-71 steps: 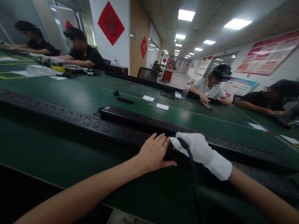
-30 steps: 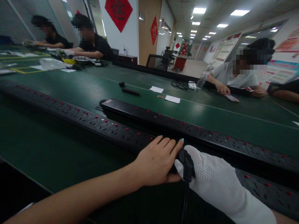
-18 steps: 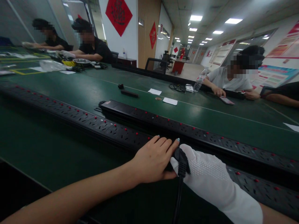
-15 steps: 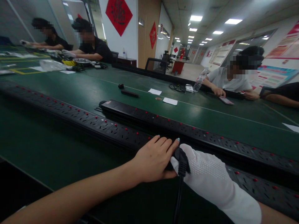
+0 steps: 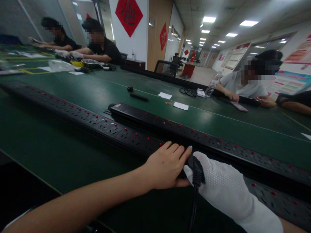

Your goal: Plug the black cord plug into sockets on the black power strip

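A long black power strip [image 5: 131, 134] with red indicators and rows of sockets lies across the front of the green table. My left hand [image 5: 165, 166], bare, is wrapped over this strip with its fingers on the far side and thumb on the near side. Close against it, my right hand [image 5: 223, 179] in a white dotted glove grips a black power plug [image 5: 198, 170] at the strip. The plug's cord [image 5: 193, 210] hangs down toward me. Its pins and the sockets under both hands are hidden.
A second power strip [image 5: 206, 139] lies just behind. Farther back are a small black bar [image 5: 139, 96], paper slips [image 5: 181, 105], a water bottle [image 5: 213, 84] and a phone [image 5: 239, 106]. People sit across the table at left and right; tools and a plastic bag [image 5: 60, 65] lie far left.
The whole view has shifted slightly, so everything appears a little farther right. Both hands keep the same hold on the strip and plug.
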Motion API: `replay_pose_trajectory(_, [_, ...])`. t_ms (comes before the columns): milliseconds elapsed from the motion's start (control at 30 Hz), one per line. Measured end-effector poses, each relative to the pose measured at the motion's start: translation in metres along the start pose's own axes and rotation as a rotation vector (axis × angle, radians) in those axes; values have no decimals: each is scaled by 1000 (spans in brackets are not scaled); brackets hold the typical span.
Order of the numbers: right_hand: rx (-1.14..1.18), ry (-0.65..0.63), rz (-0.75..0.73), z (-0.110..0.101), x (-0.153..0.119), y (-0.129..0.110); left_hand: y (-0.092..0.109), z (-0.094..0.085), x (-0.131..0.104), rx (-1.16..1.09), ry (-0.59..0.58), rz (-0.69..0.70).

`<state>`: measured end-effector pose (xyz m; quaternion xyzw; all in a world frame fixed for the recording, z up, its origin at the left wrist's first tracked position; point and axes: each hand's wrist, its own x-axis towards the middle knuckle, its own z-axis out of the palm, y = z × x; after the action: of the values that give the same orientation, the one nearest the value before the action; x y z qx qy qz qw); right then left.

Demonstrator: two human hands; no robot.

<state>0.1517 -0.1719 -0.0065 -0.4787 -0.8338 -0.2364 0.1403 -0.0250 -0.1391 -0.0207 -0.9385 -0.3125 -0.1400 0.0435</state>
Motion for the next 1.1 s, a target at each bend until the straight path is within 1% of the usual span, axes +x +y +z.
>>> replay_pose_trajectory(200, [3,28,-8,-2,1,-1,0,0,0,-7,-4,2])
replay_pose_trajectory(367, [45,-7,4,-7,3,-3,0,-1,0,-4,3,1])
replay_pose_trajectory(600, [46,-13,22,-7,5,-3,0,1,1,14,12,3])
replay_pose_trajectory(733, [61,-54,20,-8,4,-2,0,1,1,18,11,8])
replay_pose_trajectory(900, [46,-30,19,-9,3,-3,0,0,0,-4,5,2])
replay_pose_trajectory(1100, [44,-46,16,-5,3,-2,0,0,0,-9,12,5])
